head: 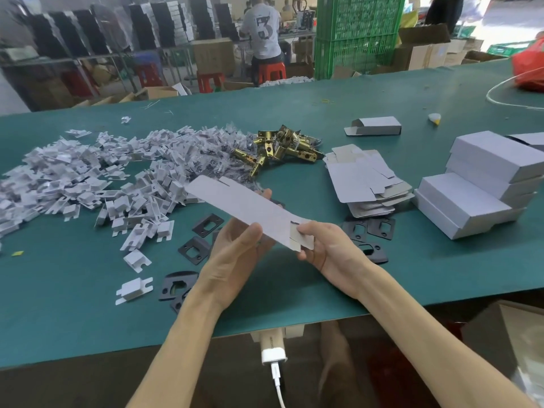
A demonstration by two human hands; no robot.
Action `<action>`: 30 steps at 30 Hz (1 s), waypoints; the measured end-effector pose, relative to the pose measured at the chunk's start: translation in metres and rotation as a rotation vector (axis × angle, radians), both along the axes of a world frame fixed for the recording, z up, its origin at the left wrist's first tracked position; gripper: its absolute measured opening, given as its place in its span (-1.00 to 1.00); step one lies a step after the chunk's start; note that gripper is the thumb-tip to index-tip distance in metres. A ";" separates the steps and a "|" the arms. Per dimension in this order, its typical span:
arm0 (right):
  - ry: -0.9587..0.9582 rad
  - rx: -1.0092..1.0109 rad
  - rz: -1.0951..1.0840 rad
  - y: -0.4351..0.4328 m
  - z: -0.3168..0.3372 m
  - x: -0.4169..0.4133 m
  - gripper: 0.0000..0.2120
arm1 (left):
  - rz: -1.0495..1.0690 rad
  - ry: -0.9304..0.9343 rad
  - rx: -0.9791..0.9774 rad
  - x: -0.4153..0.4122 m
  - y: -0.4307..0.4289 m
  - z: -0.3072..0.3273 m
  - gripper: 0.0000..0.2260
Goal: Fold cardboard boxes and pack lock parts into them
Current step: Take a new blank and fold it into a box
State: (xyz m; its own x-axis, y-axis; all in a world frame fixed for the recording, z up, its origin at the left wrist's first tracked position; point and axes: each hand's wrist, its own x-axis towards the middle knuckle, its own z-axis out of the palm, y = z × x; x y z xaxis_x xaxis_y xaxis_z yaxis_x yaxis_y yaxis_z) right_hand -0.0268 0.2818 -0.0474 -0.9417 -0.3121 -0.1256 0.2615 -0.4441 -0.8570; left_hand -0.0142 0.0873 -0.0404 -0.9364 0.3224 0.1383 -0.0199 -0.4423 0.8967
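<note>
A flat white cardboard box blank [247, 207] is held above the green table [353, 278] between both hands. My left hand [235, 254] supports it from underneath, thumb on its near edge. My right hand [326, 251] pinches the end flap at the blank's near right end. Brass latch bolts [279, 148] lie in a heap at the table's middle. Black strike plates [206, 225] lie scattered under and beside my hands. A stack of flat blanks [365, 181] sits to the right, with folded white boxes [482, 184] stacked beyond it.
A wide heap of small white folded inserts [88, 181] and bagged screws covers the table's left. One folded box [374, 126] lies alone farther back. A red bag [530, 66] and a white cord sit at the far right. A person works at a bench behind.
</note>
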 end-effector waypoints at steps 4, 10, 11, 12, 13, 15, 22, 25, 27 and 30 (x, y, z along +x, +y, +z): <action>0.018 0.031 0.024 0.000 -0.001 0.001 -0.74 | -0.002 -0.004 -0.059 0.000 0.002 0.003 -0.13; 0.085 0.050 0.054 0.000 -0.004 0.002 -0.66 | 0.009 0.026 -0.112 0.000 0.002 0.001 -0.10; 0.091 0.044 0.053 0.000 -0.005 0.002 -0.67 | 0.009 0.031 -0.108 0.000 0.001 0.001 -0.10; 0.099 0.048 0.048 -0.001 -0.005 0.002 -0.68 | 0.009 0.037 -0.106 -0.001 0.001 0.001 -0.11; 0.104 0.056 0.042 -0.002 -0.005 0.002 -0.68 | 0.014 0.043 -0.105 -0.001 0.001 0.000 -0.12; 0.107 0.061 0.031 -0.003 -0.006 0.001 -0.67 | 0.038 0.046 -0.111 -0.001 0.001 0.000 -0.14; 0.127 0.084 -0.009 -0.006 -0.005 0.005 -0.55 | 0.239 -0.047 0.006 -0.005 0.002 -0.002 -0.38; 0.140 0.061 -0.037 -0.006 -0.004 0.006 -0.49 | 0.372 -0.127 0.091 -0.010 0.000 -0.007 -0.63; 0.179 0.071 -0.024 -0.007 -0.003 0.008 -0.54 | 0.424 -0.172 0.084 -0.011 -0.001 -0.007 -0.72; 0.200 0.113 -0.012 -0.008 -0.002 0.009 -0.55 | 0.399 -0.163 -0.025 -0.008 0.001 -0.006 -0.69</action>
State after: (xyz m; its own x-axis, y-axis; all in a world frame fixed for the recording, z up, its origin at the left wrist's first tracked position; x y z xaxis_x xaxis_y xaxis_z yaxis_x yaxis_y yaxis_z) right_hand -0.0175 0.2742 -0.0497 -0.9548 -0.2955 0.0307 0.0764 -0.3440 -0.9359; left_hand -0.0223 0.0887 -0.0467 -0.9974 -0.0677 -0.0253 0.0056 -0.4219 0.9066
